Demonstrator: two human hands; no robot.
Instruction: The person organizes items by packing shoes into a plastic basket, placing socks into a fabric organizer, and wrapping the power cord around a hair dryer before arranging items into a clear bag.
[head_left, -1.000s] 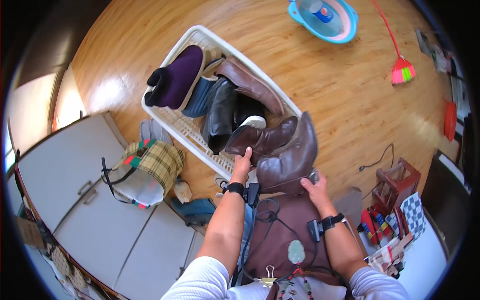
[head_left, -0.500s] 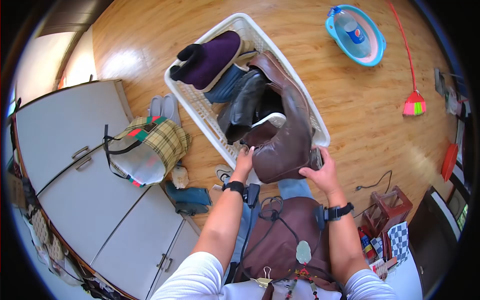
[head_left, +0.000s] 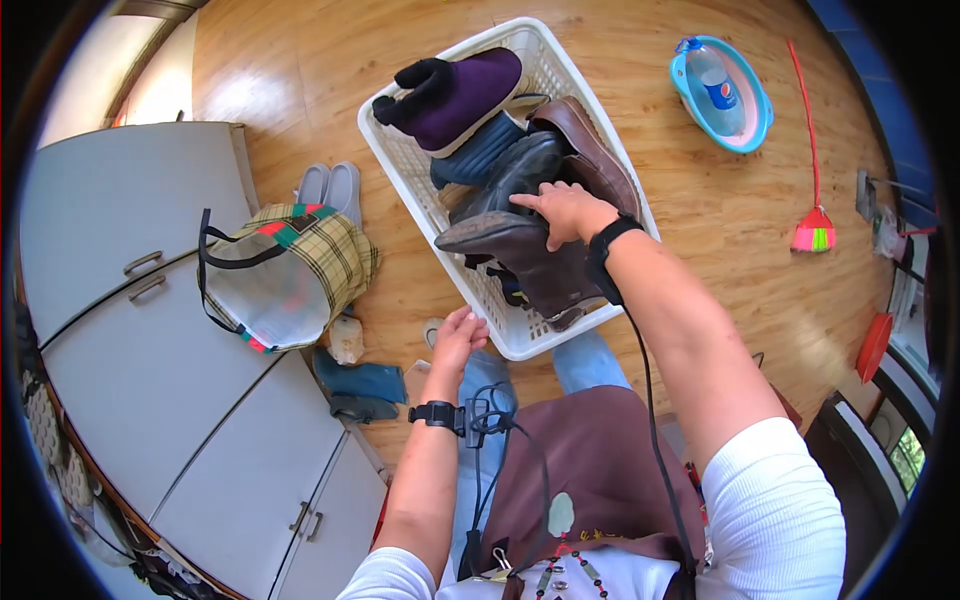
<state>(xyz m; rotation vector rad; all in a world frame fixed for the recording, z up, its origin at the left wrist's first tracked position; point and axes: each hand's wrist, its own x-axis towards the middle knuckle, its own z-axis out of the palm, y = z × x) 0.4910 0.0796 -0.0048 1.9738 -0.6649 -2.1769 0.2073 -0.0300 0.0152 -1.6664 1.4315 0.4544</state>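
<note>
The right hand [head_left: 572,213] was found over the white plastic lattice-walled basket [head_left: 520,353], its index finger extended to the left and its thumb lowered well apart from it; no thing was seen clamped between them. Directly below the thumb, on the wearer's side of that hand, lay the dark brown leather boot [head_left: 545,275], inside the basket at the near end. Its toe pointed left of the hand, close to the basket's side rim, and its shaft ran back toward the wearer. Whether the thumb pressed on the leather could not be told.

Just beyond the index finger lay a black leather shoe [head_left: 525,168]; to the far right of it, a reddish-brown leather shoe [head_left: 598,155].

The left hand [head_left: 460,335] was outside the basket, beside its near left corner, fingers loosely bent, nothing seen in it. The right hand was the nearer to the boot.
</note>
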